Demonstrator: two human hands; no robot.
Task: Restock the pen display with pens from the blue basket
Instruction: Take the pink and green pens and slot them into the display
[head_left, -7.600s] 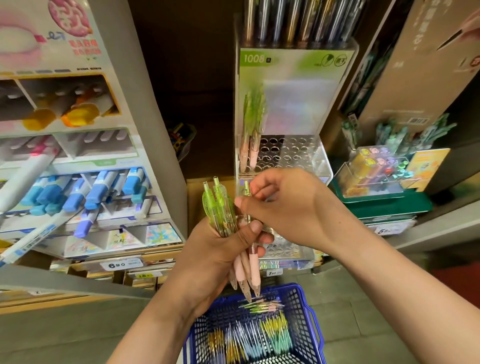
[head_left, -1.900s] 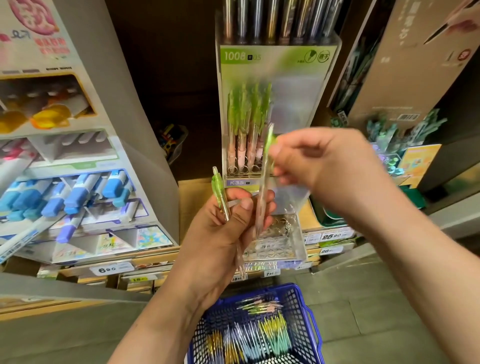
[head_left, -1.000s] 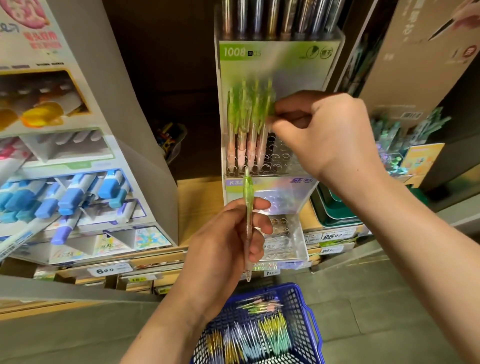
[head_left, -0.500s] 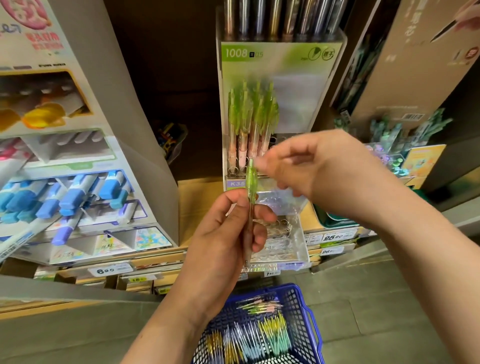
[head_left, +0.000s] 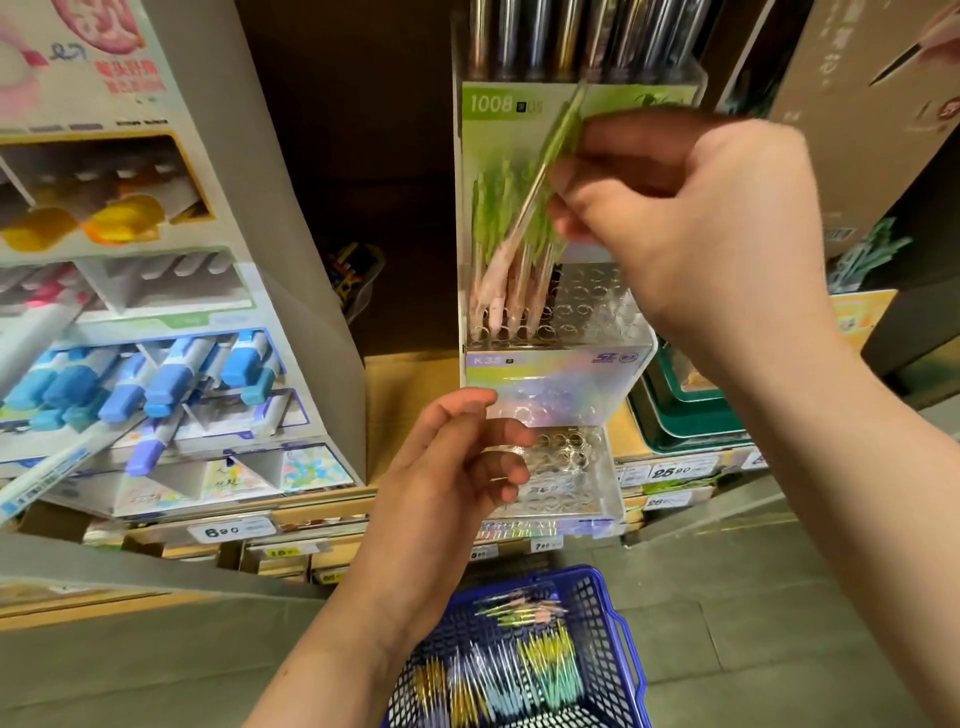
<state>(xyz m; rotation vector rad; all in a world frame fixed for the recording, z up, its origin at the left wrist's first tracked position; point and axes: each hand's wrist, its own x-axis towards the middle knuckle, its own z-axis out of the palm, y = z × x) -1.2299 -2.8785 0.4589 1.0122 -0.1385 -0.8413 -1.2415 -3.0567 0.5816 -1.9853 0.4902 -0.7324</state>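
My right hand (head_left: 696, 228) pinches a green-and-pink pen (head_left: 545, 171), tilted and blurred, its tip down over the left holes of the clear acrylic pen display (head_left: 587, 312). Several matching pens (head_left: 498, 270) stand in the display's left holes; the right holes are bare. My left hand (head_left: 457, 467) hovers below in front of the display's lower tier, fingers loosely curled, holding nothing. The blue basket (head_left: 602, 597) sits on the floor below, with several bundles of pens (head_left: 519, 675) inside.
A cardboard highlighter stand (head_left: 156, 364) with blue and yellow markers fills the left. Dark pens (head_left: 571, 36) stand in the tier above. Green trays (head_left: 685, 415) and price tags (head_left: 670, 473) sit to the right. Grey floor tiles surround the basket.
My right hand took the last pen from my left hand and raised it to the display's holes. My left hand now holds nothing.
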